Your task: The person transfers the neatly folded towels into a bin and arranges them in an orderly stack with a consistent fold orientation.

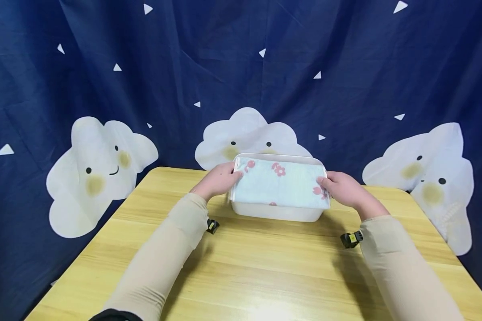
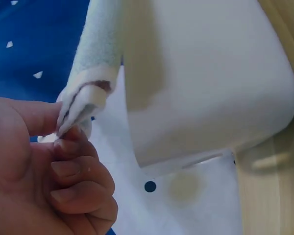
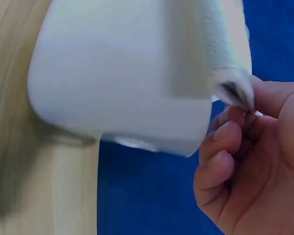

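A folded pale blue towel (image 1: 281, 183) with pink flower prints stretches over the top of a white plastic bin (image 1: 277, 212). My left hand (image 1: 222, 178) pinches the towel's left edge between thumb and fingers; in the left wrist view the folded layers of the towel (image 2: 90, 93) show at that hand's fingertips. At the other end, my right hand (image 1: 343, 189) pinches the right edge of the towel (image 3: 230, 85). The bin (image 3: 117, 68) stands on the table below, its front wall showing under the towel. What lies inside the bin is hidden by the towel.
The wooden table (image 1: 241, 263) reaches from the front to just behind the bin. A dark blue curtain (image 1: 233, 80) with white clouds and small triangles hangs behind it. Small black cameras (image 1: 351, 239) sit at both wrists.
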